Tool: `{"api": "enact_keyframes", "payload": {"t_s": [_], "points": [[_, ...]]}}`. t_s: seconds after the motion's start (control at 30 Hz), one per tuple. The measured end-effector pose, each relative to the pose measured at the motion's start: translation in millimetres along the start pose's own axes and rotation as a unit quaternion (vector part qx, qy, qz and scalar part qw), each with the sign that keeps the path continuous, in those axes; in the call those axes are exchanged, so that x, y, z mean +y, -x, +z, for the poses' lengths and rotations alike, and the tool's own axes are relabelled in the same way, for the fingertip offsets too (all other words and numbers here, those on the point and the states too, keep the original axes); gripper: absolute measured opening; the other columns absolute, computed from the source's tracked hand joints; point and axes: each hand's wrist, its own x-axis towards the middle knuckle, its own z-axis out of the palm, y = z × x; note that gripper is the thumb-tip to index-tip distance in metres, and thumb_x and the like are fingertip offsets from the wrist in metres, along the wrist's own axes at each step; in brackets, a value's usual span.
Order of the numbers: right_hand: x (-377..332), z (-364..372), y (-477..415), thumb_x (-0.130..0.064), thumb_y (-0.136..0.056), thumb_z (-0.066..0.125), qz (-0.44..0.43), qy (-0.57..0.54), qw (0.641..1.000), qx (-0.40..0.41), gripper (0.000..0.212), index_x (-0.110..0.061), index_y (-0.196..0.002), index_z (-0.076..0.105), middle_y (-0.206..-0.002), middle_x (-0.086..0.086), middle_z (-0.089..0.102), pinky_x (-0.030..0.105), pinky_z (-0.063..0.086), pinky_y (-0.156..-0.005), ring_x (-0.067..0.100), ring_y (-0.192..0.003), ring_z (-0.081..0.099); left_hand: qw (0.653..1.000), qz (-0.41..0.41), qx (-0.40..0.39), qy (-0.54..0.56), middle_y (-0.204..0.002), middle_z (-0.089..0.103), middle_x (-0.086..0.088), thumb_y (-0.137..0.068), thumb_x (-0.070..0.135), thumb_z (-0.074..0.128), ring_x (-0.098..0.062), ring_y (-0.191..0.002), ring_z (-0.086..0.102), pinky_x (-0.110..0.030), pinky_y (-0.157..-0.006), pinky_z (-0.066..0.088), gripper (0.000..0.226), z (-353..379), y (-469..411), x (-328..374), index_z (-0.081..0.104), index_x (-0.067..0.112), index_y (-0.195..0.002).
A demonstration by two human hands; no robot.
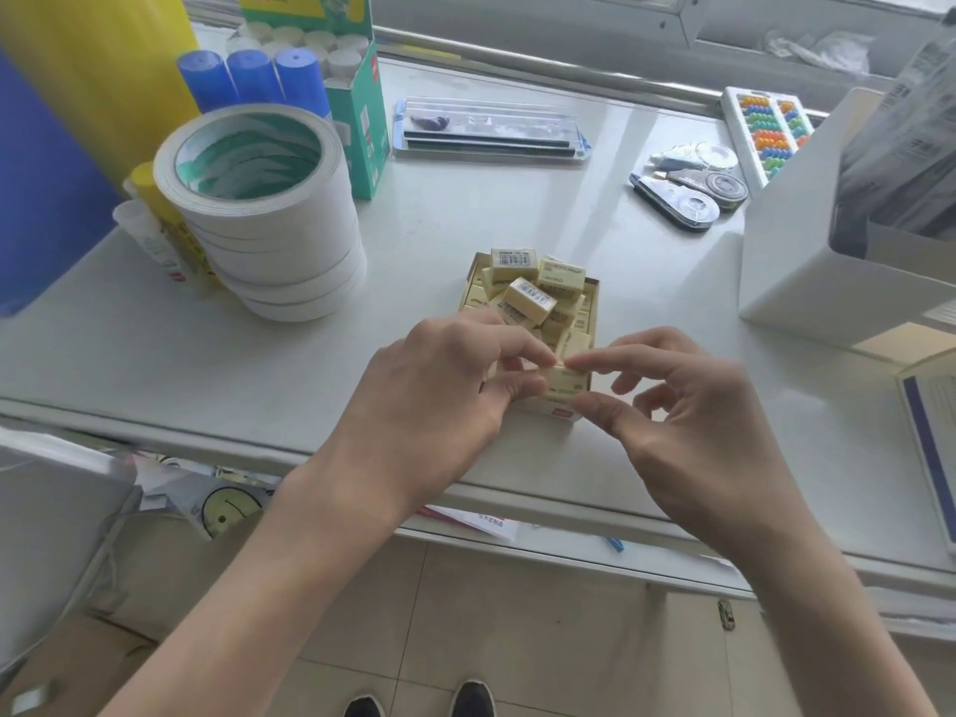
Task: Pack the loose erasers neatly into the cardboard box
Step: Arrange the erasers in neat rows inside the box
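Several pale-yellow erasers (528,300) atop cardboard box (556,412)

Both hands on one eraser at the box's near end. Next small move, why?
Probably seat that eraser flat into the near end of the box. The left hand and right hand both pinch it over that end, and it looks not yet level. The crooked pile at the far end can wait.
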Motion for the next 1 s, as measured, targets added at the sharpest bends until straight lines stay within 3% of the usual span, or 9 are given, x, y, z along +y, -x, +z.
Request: {"api": "enact_keyframes", "payload": {"t_s": [0.2, 0.3, 0.63, 1.0], "points": [[-0.9, -0.8, -1.1, -0.007, -0.086, 0.073, -0.027, 0.047, 0.999, 0.005, 0.016, -0.021, -0.093, 0.079, -0.09, -0.01, 0.062, 0.015, 0.045, -0.067, 0.009, -0.082, 0.061, 1.0, -0.008, -0.002, -0.017, -0.097, 0.065, 0.017, -0.087, 0.034, 0.068, -0.002, -0.076, 0.056, -0.032, -0.071, 0.051, 0.017, 0.5, 1.4, 2.2, 0.073, 0.033, -0.104], [-4.2, -1.9, -3.9, -0.015, -0.085, 0.075, -0.035, 0.083, 0.996, -0.022, 0.011, -0.021, -0.094, 0.078, -0.092, -0.01, 0.061, 0.016, 0.045, -0.065, 0.009, -0.081, 0.06, 1.0, -0.008, -0.002, -0.024, -0.099, 0.066, 0.016, -0.088, 0.032, 0.068, -0.008, -0.086, 0.061, -0.037, -0.074, 0.052, 0.016, 0.8, 1.5, 3.5, 0.073, 0.032, -0.103], [-6.3, 0.0, -3.3, -0.016, -0.083, 0.078, -0.04, 0.094, 0.995, 0.004, 0.01, -0.023, -0.09, 0.081, -0.081, -0.012, 0.066, 0.011, 0.044, -0.063, 0.006, -0.075, 0.063, 0.999, 0.006, 0.025, -0.032, -0.092, 0.065, 0.017, -0.088, 0.037, 0.068, -0.003, -0.069, 0.053, -0.03, -0.064, 0.049, 0.01, 3.2, 5.0, 1.1, 0.074, 0.037, -0.096], [-9.3, -4.7, -9.6, -0.017, -0.08, 0.08, -0.013, 0.074, 0.997, 0.008, 0.006, -0.023, -0.08, 0.08, -0.074, -0.012, 0.07, 0.012, 0.046, -0.058, 0.003, -0.066, 0.064, 0.997, 0.0, 0.009, -0.074, -0.094, 0.064, 0.018, -0.089, 0.039, 0.065, -0.003, -0.084, 0.058, -0.03, -0.069, 0.049, 0.011, -1.1, 3.7, 3.9, 0.074, 0.036, -0.097]]}}
